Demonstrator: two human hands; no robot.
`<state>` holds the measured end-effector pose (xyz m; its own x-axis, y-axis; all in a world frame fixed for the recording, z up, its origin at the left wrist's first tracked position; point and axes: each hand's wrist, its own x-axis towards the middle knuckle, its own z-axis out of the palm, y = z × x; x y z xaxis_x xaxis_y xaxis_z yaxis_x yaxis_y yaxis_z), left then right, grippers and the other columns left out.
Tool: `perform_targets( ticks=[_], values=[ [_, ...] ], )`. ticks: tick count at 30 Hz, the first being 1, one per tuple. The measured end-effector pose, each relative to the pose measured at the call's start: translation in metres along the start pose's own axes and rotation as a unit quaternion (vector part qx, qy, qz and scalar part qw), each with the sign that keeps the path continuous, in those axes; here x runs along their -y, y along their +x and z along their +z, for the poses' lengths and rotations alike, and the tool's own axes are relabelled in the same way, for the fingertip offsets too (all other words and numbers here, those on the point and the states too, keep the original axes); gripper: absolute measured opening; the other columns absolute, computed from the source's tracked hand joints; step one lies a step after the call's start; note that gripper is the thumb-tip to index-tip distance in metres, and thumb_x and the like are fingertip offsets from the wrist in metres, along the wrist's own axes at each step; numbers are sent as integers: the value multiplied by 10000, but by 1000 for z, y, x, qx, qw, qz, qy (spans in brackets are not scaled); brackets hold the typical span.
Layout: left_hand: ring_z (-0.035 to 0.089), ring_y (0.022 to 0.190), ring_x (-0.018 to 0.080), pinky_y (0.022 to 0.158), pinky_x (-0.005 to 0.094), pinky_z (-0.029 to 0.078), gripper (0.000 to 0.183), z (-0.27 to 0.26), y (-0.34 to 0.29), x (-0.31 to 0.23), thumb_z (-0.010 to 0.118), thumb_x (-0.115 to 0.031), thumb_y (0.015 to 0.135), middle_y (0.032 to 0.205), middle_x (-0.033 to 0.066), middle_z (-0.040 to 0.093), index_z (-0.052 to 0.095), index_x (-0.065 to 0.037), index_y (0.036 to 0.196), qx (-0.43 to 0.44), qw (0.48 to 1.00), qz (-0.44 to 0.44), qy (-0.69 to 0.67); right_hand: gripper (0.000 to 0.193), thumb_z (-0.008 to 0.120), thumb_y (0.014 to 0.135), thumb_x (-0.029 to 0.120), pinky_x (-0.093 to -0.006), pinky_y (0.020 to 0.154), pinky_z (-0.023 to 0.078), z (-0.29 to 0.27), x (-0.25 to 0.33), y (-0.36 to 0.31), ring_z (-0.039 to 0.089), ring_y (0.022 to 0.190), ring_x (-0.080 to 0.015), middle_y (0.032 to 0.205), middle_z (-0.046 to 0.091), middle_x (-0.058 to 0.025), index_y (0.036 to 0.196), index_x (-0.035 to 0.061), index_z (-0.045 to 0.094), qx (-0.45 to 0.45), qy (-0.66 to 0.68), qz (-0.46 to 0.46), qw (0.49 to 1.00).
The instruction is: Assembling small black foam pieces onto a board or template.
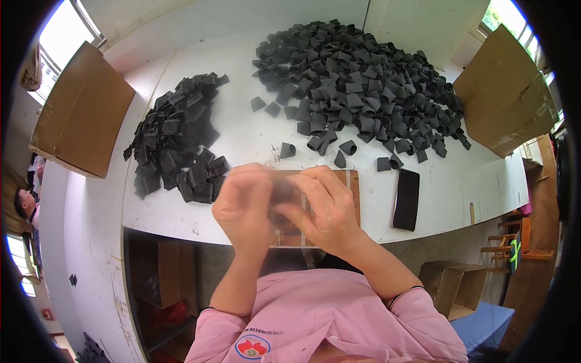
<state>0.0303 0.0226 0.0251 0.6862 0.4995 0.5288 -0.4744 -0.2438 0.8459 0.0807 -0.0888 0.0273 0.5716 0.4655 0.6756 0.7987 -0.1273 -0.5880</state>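
Observation:
A small dark fabric piece [283,191], blurred, shows between my two hands over a brown board near the table's front edge. My right hand [331,209] is closed on it, thumb below and fingers curled above. On the other side of the piece, my left hand [241,202] has its fingers bent toward it; motion smears them, so their grip cannot be made out. Beyond my hands spreads a large pile of short dark grey tube-shaped sleeves [363,78]. Flat black folded pieces [175,133] form a second heap to the left.
Under my hands lies the brown board [355,196] with pale strips. A black phone [406,199] lies right of it. Cardboard boxes stand at the left [85,109] and right [508,94] of the white table [236,130]. Another person [27,202] is at the far left.

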Motion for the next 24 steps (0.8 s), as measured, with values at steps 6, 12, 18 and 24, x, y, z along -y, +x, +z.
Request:
perform_targets(
  ticks=[6, 12, 18, 24],
  values=[
    [496, 817, 151, 779, 284, 396, 97, 3, -5, -9, 495, -79, 873, 835, 82, 551, 516, 8, 838, -121, 946, -194, -230, 250, 648, 610, 48, -287, 510, 442, 2, 0, 9, 524, 649, -206, 748, 501, -71, 839, 6, 558, -34, -118, -66, 990],
    [498, 798, 142, 754, 261, 398, 87, -3, -13, 2, 511, -81, 865, 837, 82, 545, 508, -2, 829, -82, 961, -158, -213, 197, 615, 592, 20, -280, 488, 426, 6, -14, 1, 514, 631, -197, 703, 498, -53, 781, 6, 561, -15, -86, -86, 992],
    [524, 778, 91, 678, 224, 419, 110, -10, -2, 2, 537, -10, 796, 847, 51, 578, 564, 3, 902, 1, 986, -122, -117, 168, 632, 637, 52, -283, 498, 426, -4, -8, 1, 519, 616, -201, 714, 526, -60, 795, 29, 579, -10, -94, -54, 994],
    [533, 694, 88, 622, 210, 421, 119, -15, 12, -3, 579, 25, 723, 770, 22, 587, 640, -13, 818, 97, 989, -112, 3, 234, 663, 689, 69, -303, 531, 437, -19, 3, 12, 533, 631, -228, 725, 539, -96, 895, -11, 587, 104, 51, 78, 990]
  ],
)
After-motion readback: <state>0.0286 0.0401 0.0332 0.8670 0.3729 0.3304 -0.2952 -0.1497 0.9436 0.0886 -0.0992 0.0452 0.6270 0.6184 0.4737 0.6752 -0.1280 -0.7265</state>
